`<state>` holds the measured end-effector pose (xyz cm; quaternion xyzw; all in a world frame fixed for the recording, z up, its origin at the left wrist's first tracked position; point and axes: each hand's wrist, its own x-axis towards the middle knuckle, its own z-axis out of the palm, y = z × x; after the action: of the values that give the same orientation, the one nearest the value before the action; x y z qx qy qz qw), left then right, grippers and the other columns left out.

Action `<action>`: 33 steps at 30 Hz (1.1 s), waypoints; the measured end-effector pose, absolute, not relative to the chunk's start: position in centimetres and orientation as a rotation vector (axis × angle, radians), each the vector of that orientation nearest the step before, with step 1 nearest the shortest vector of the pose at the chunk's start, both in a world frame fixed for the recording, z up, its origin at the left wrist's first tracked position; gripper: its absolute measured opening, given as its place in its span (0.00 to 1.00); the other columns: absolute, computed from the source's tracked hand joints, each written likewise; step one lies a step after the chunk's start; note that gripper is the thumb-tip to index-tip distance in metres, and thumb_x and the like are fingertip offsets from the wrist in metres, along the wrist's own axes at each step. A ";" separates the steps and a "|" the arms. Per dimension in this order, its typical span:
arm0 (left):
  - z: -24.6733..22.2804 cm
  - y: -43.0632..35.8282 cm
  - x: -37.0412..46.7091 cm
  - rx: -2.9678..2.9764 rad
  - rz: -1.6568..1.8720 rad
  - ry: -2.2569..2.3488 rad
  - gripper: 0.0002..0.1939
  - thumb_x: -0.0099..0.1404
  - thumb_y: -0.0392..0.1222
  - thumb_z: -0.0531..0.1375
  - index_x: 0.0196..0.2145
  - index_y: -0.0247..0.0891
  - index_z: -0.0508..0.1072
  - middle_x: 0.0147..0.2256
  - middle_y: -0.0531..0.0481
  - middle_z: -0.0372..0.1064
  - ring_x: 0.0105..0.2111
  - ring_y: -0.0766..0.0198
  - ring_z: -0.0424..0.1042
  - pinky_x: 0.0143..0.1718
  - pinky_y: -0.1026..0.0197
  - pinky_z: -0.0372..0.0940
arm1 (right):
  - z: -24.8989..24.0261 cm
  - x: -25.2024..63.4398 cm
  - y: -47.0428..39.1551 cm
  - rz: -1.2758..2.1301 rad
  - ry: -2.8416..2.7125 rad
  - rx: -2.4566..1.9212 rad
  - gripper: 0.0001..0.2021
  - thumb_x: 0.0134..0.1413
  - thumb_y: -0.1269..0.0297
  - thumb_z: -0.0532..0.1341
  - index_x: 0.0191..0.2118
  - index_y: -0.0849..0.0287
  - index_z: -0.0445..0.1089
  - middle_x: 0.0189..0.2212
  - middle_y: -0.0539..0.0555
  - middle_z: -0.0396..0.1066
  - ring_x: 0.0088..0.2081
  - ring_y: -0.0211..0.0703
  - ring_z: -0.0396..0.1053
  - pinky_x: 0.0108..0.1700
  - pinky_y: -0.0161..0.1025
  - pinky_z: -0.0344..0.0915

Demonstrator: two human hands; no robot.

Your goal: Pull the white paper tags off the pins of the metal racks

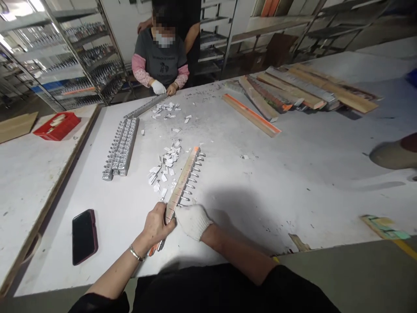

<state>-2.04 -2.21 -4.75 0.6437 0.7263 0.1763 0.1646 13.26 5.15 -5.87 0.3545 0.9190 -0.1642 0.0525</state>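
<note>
The wooden strip (182, 182) is gripped by the bare left hand (155, 224); metal pieces (195, 175) project beyond the gloved right hand (193, 221), whose grip cannot be confirmed. Piece-by-piece handling is judged in hand; steady strip support is called for next.

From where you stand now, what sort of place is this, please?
Probably a small factory workshop, perhaps for assembly. Rows of small parts fill a metal rack, and a masked person works across the big table, where a long strip holds a row of similar-looking pieces.
</note>
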 end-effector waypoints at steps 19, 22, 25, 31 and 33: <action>-1.3 4.4 -4.3 1.509 0.685 2.034 0.02 0.64 0.38 0.56 0.34 0.40 0.65 0.26 0.54 0.69 0.28 0.63 0.72 0.33 0.62 0.66 | -4.7 18.3 3.4 -1.549 2.742 1.744 0.11 0.63 0.62 0.54 0.45 0.56 0.72 0.38 0.52 0.79 0.38 0.43 0.75 0.41 0.35 0.67; 0.0 0.9 -2.2 1.394 0.944 1.713 0.12 0.69 0.48 0.54 0.46 0.40 0.66 0.25 0.55 0.71 0.25 0.63 0.72 0.30 0.61 0.68 | -2.8 16.7 3.8 -1.600 2.864 1.656 0.22 0.62 0.59 0.57 0.60 0.57 0.64 0.48 0.56 0.77 0.45 0.45 0.75 0.46 0.37 0.68; 0.1 -2.3 -0.8 1.406 1.089 1.659 0.15 0.68 0.53 0.57 0.43 0.40 0.73 0.27 0.52 0.73 0.25 0.63 0.72 0.29 0.61 0.68 | -1.7 15.5 3.8 -1.431 2.934 1.374 0.18 0.64 0.60 0.55 0.57 0.58 0.68 0.46 0.57 0.77 0.45 0.46 0.75 0.45 0.38 0.67; -1.5 -5.9 -1.6 1.770 0.801 1.730 0.15 0.74 0.52 0.52 0.38 0.42 0.74 0.25 0.54 0.71 0.23 0.65 0.70 0.29 0.63 0.67 | -3.5 16.7 2.1 -0.944 3.060 0.945 0.14 0.68 0.62 0.51 0.40 0.57 0.74 0.40 0.54 0.79 0.40 0.44 0.74 0.43 0.38 0.65; -1.7 -6.3 -2.1 1.854 0.731 1.798 0.16 0.73 0.55 0.54 0.37 0.42 0.72 0.25 0.54 0.70 0.22 0.65 0.68 0.28 0.62 0.66 | -4.4 17.4 1.4 -0.891 3.050 0.987 0.14 0.68 0.62 0.51 0.40 0.57 0.74 0.39 0.53 0.79 0.39 0.43 0.74 0.43 0.37 0.65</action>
<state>-2.13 -6.33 -1.74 0.6727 0.6523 0.2653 0.2270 17.35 1.39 -4.37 0.2953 0.9128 -0.2666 -0.0928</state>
